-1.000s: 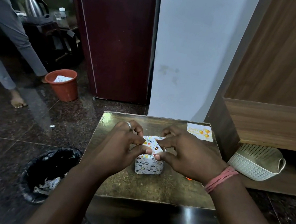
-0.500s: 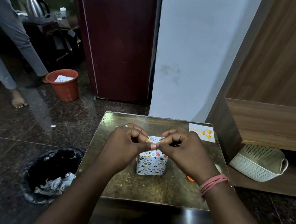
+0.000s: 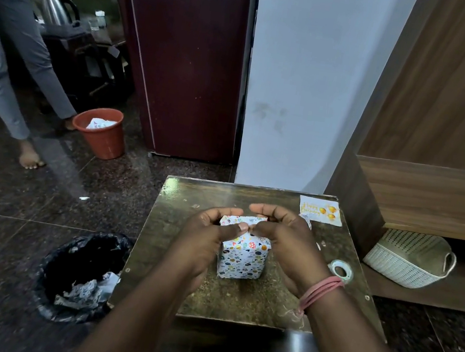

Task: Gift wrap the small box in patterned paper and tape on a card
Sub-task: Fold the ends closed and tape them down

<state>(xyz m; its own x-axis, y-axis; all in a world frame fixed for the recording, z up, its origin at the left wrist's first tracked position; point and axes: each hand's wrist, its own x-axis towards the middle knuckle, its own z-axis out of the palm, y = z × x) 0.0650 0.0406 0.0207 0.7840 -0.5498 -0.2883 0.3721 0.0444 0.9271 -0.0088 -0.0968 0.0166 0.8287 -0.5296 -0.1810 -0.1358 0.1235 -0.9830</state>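
Note:
A small box (image 3: pixel 242 258) wrapped in white paper with coloured dots stands upright in the middle of a low brown table (image 3: pixel 235 304). My left hand (image 3: pixel 205 241) grips its top from the left, thumb pressing the paper on the top near edge. My right hand (image 3: pixel 285 239) grips the top from the right, fingers curled over the far edge, thumb meeting the left thumb. A white "Happy Birthday" card (image 3: pixel 320 210) lies flat at the table's far right corner. A tape roll (image 3: pixel 340 269) lies on the table right of my right wrist.
A black-lined waste bin (image 3: pixel 81 273) with crumpled paper stands left of the table. An orange bucket (image 3: pixel 101 132) and another person's legs (image 3: pixel 14 65) are at the far left. A white woven basket (image 3: pixel 413 259) sits on a low shelf to the right.
Both hands slid from pinching the top flaps to clasping the box's top edges. The tape roll, hidden before behind my right wrist, now shows.

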